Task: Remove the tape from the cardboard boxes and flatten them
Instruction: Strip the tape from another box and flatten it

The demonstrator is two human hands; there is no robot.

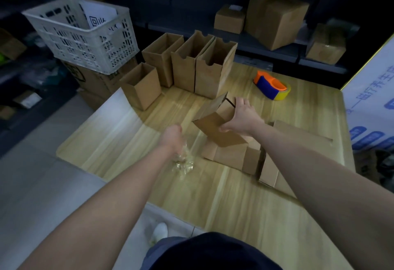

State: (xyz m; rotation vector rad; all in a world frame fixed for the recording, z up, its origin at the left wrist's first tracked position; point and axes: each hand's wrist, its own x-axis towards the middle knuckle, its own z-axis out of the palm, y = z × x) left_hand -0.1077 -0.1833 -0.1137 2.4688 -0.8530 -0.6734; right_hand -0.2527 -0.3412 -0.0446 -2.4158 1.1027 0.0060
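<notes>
A small cardboard box (221, 139) lies on its side in the middle of the wooden table (119, 137), its flaps spread open. My right hand (241, 116) grips one raised flap, thumb under it and fingers spread over the top. To the left, my left hand (172, 137) holds a crumpled wad of clear tape (183, 163) that hangs down to the tabletop. A flattened box (298, 141) lies under my right forearm. Several open upright boxes (191, 65) stand in a row at the back of the table.
An orange and blue tape dispenser (271, 85) sits at the back right. A white plastic crate (83, 33) rests on a large carton left of the table. Shelves behind hold more sealed boxes (275, 20). A white printed panel (371, 103) borders the right edge.
</notes>
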